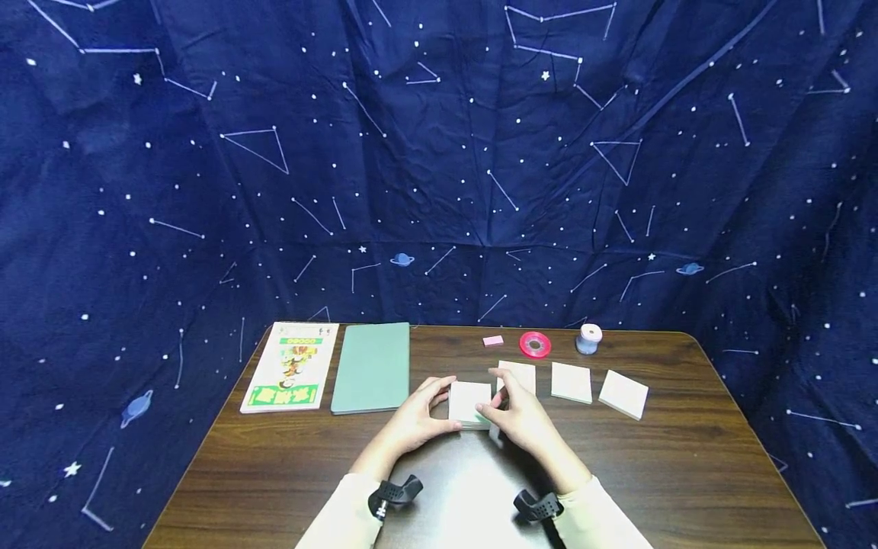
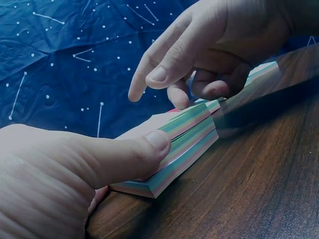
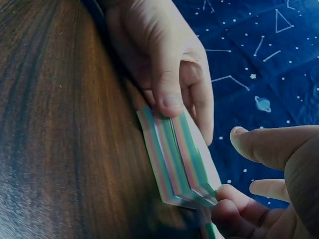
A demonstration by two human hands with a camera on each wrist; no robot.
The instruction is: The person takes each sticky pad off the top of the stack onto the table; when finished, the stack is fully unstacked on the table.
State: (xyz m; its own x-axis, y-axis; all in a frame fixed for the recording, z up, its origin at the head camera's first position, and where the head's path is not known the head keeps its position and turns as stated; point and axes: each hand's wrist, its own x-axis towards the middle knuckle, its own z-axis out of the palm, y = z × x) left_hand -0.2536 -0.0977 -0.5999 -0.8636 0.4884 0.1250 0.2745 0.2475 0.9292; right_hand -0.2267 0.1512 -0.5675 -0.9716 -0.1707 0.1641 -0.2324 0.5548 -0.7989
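Note:
A stack of square paper note pads, white on top with pastel-striped edges, lies on the table between both hands. My left hand grips its left side, the thumb against the near striped edge and the fingers around the far side. In the right wrist view the stack shows several layers, slightly offset. My right hand is at the right side, its lower fingertips touching a corner while thumb and index finger stand apart, raised. Three more pads lie to the right: one partly behind my right hand, a middle pad and a tilted pad.
On the left of the wooden table lie an illustrated book and a green notebook. Along the back edge are a small pink block, a red ring-shaped roll and a white-and-blue cylinder. A dark blue starry cloth hangs behind.

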